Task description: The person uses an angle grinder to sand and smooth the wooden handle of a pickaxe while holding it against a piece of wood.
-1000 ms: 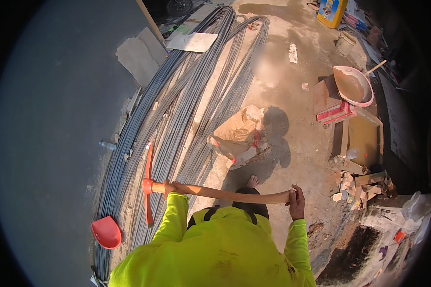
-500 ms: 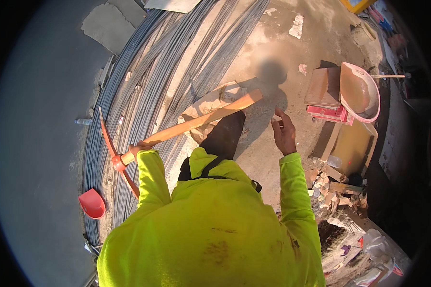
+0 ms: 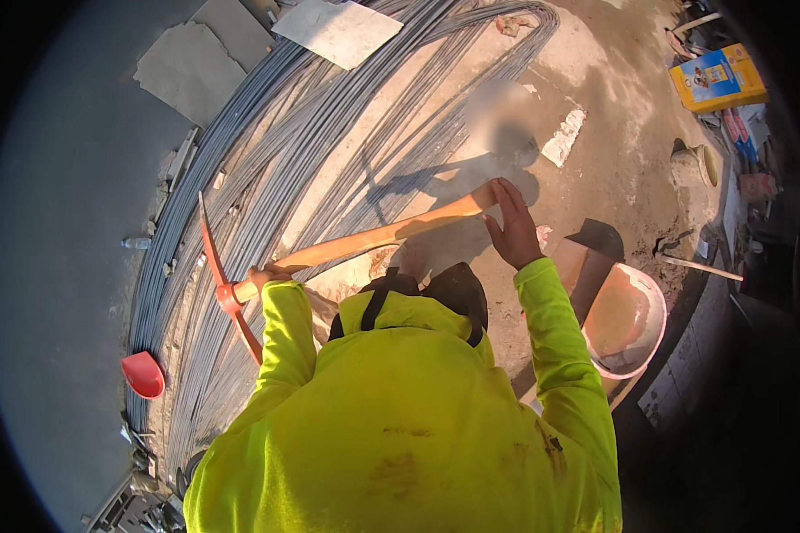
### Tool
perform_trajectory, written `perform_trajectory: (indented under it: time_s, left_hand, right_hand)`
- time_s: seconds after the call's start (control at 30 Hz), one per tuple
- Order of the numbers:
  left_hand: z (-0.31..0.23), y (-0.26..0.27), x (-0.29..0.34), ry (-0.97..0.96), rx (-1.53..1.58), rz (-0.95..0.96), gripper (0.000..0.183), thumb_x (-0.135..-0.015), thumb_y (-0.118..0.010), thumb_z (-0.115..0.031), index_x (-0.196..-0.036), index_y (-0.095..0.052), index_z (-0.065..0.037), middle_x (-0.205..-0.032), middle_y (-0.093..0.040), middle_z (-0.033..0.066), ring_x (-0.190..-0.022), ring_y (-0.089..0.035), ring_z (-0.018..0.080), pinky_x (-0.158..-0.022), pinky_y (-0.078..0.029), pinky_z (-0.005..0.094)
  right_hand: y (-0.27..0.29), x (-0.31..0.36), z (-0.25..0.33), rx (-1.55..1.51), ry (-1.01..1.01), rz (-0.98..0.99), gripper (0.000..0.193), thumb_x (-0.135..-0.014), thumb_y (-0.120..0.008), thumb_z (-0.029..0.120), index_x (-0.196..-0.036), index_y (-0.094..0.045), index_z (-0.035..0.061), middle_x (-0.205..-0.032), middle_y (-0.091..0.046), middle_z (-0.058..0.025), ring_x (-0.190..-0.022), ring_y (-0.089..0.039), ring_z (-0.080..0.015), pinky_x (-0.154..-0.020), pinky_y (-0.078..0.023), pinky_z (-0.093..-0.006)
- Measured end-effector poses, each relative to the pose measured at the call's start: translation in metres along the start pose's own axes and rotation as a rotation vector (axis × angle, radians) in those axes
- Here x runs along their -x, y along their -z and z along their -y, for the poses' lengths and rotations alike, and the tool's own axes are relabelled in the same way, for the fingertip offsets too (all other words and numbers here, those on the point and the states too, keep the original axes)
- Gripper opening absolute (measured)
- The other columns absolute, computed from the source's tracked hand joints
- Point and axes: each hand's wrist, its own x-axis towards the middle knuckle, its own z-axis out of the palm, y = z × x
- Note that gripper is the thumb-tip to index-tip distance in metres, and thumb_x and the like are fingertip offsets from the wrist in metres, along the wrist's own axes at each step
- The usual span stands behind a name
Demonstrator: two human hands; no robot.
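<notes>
My left hand (image 3: 263, 278) is closed round the handle of a pickaxe (image 3: 373, 238), close to its head. The orange metal head (image 3: 228, 298) points away at one end and back toward me at the other. The pale wooden handle slants up to the right across my front. At its far end, my right hand (image 3: 512, 233) touches the wood with stretched fingers, the thumb standing apart. Long bundles of steel bars (image 3: 302, 142) lie on the ground beneath and beyond the pickaxe. Bright yellow-green sleeves cover both arms.
A pinkish scoop-shaped basin (image 3: 627, 322) sits at the right. Left of the bars lies a red scoop-shaped container (image 3: 142, 375). Flat grey boards (image 3: 338, 31) lie at the far left, and a yellow and blue box (image 3: 718, 78) stands far right.
My right hand has come from apart to touching the handle's end. The view has turned and shifted, with the basin now nearer and lower. The left hand keeps its hold.
</notes>
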Motion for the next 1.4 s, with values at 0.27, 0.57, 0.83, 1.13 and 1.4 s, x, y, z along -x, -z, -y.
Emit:
perform_trajectory:
  time_s: [0.27,0.57,0.83,1.13,1.4]
  left_hand:
    - [0.012,-0.213,0.068,-0.212,0.586,-0.213,0.048,-0.096,-0.062,-0.035,-0.113,-0.045,0.007,-0.074,-0.060,0.0124,-0.061,-0.058,0.0213,-0.063,-0.057,0.0356]
    - [0.040,-0.371,0.100,-0.187,0.758,-0.242,0.049,-0.097,-0.060,-0.032,-0.126,-0.039,0.002,-0.073,-0.056,0.0129,-0.062,-0.057,0.0228,-0.062,-0.056,0.0422]
    - [0.028,-0.529,0.086,-0.099,0.817,-0.299,0.037,-0.097,-0.055,-0.040,-0.103,-0.050,-0.004,-0.072,-0.060,0.0088,-0.063,-0.057,0.0205,-0.062,-0.056,0.0410]
    - [-0.006,-0.703,0.007,0.018,0.912,-0.399,0.047,-0.094,-0.063,-0.041,-0.122,-0.047,-0.006,-0.094,-0.063,0.0132,-0.075,-0.066,0.0258,-0.067,-0.061,0.0427]
    - [-0.050,-0.814,0.015,0.145,1.032,-0.518,0.046,-0.092,-0.065,-0.039,-0.120,-0.048,-0.007,-0.092,-0.067,0.0129,-0.075,-0.068,0.0260,-0.069,-0.063,0.0434]
  right_hand:
    - [0.051,-0.177,-0.130,0.097,0.109,0.097,0.064,-0.079,-0.075,0.001,-0.140,-0.055,0.0095,-0.146,-0.045,-0.0181,-0.120,-0.056,-0.0358,-0.101,-0.049,-0.0431]
    - [0.100,-0.469,-0.240,0.138,0.387,0.313,0.064,-0.073,-0.083,0.005,-0.131,-0.058,0.0041,-0.130,-0.051,-0.0172,-0.120,-0.056,-0.0373,-0.097,-0.051,-0.0448]
    - [0.067,-0.709,-0.298,0.185,0.479,0.452,0.065,-0.072,-0.085,0.009,-0.131,-0.058,0.0012,-0.131,-0.052,-0.0159,-0.117,-0.060,-0.0358,-0.095,-0.053,-0.0421]
    - [-0.006,-1.004,-0.297,0.190,0.510,0.750,0.059,-0.074,-0.085,0.011,-0.127,-0.059,0.0036,-0.130,-0.054,-0.0128,-0.111,-0.063,-0.0362,-0.093,-0.054,-0.0425]
    - [-0.042,-1.180,-0.289,0.259,0.613,0.921,0.063,-0.073,-0.086,0.011,-0.127,-0.055,0.0043,-0.129,-0.054,-0.0172,-0.112,-0.062,-0.0389,-0.092,-0.054,-0.0454]
